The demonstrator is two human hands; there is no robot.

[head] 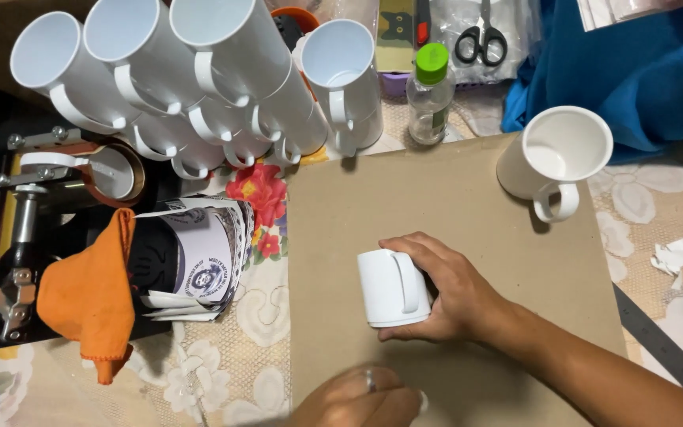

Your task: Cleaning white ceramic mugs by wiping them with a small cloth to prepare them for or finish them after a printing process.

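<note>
My right hand (456, 296) grips a plain white mug (387, 289) that lies on its side on a brown cardboard sheet (436, 190), handle up and fingers curled over it. At the bottom edge my left hand (357, 399) is blurred and closed, with a ring on one finger. A bit of white shows at its fingertips; I cannot tell what it is. A second white mug (555, 154) stands upright at the sheet's far right corner.
Stacked white mugs (199, 71) lie at the back left beside a mug press (25, 198). An orange cloth (88, 292) and printed paper strips (207, 261) lie below. A small clear bottle (428, 95), scissors (481, 39), blue fabric (634, 71), a ruler (666, 340) and paper scraps (673, 257) surround the sheet.
</note>
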